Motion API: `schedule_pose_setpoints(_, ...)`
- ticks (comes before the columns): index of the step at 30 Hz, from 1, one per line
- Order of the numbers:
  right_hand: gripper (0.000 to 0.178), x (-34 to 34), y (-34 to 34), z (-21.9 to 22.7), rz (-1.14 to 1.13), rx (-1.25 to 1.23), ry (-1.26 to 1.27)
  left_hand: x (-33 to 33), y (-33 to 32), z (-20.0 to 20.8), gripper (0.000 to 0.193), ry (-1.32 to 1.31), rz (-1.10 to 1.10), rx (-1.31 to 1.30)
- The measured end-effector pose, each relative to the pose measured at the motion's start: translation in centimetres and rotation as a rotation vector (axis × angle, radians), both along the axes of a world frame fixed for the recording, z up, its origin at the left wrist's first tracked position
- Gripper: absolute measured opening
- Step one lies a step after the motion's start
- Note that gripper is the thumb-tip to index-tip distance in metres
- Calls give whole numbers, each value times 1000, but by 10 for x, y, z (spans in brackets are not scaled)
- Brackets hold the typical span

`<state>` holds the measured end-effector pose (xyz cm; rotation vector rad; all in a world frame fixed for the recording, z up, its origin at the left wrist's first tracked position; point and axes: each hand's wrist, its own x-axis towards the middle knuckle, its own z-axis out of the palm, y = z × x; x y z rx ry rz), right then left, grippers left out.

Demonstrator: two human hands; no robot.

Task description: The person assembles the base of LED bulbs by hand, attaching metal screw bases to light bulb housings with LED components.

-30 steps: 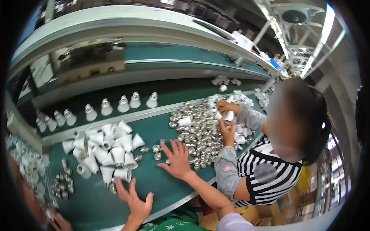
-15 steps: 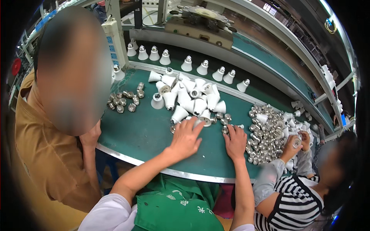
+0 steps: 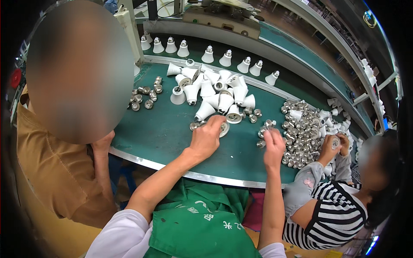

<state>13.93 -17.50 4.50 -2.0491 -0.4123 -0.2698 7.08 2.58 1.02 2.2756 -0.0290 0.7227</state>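
My left hand (image 3: 205, 139) is closed on a white bulb housing (image 3: 224, 129), its round open end facing right. Metal screw caps (image 3: 194, 126) lie just beside those fingers. My right hand (image 3: 274, 150) has thumb and fingers drawn together on a metal screw cap (image 3: 269, 124), partly covered by the fingertips. Several more loose caps (image 3: 260, 143) lie to the left of that hand. Beyond both hands, a heap of white bulb housings (image 3: 207, 89) spreads over the green tabletop (image 3: 172, 133).
A large pile of screw caps (image 3: 301, 133) lies at right, by a co-worker's hands (image 3: 333, 146) holding a housing. Capped housings (image 3: 226, 59) stand in a row on the far belt. Another person in a brown top (image 3: 60, 172) is at left. A smaller cap group (image 3: 149, 104) lies nearby.
My left hand has closed around a housing and drawn it slightly nearer. My right hand has moved right and its fingers have come together at the caps. The whole view has shifted slightly.
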Motion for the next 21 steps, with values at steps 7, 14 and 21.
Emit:
schedule_pose_setpoints(7, 35, -72, 3, -2, 358, 1252, 1030, -43, -12, 22, 22, 61, -319, -1210)
schedule_pose_setpoints(14, 31, -80, 22, -13, 349, 933, 828, -51, -19, 8, 14, 178, -602, -1715)
schedule_pose_setpoints(21, 37, -88, 23, 17, 341, 571, 509, -55, -25, 10, 39, 326, -655, -1560)
